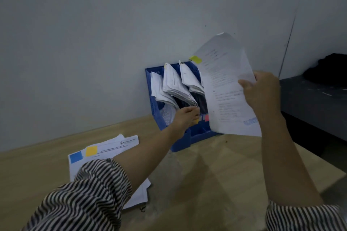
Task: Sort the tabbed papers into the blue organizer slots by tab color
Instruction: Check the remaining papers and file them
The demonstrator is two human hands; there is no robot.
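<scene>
A blue organizer (153, 88) stands against the wall with white papers leaning in its slots. My left hand (185, 118) reaches into it and pinches the lower edge of the middle bundle of papers (173, 84). My right hand (261, 90) grips a white printed sheet (221, 88) by its right edge and holds it up in front of the organizer's right side. A yellow tab (195, 59) sticks out of that sheet's upper left edge. Small yellow and red labels (206, 117) show low on the organizer.
A loose pile of papers (110, 148) lies on the wooden table (206, 174) at the left, with a blue tab (76, 156) and a yellow tab (91, 151) on top. A dark grey ledge (309, 99) with a black object (326, 69) stands at the right.
</scene>
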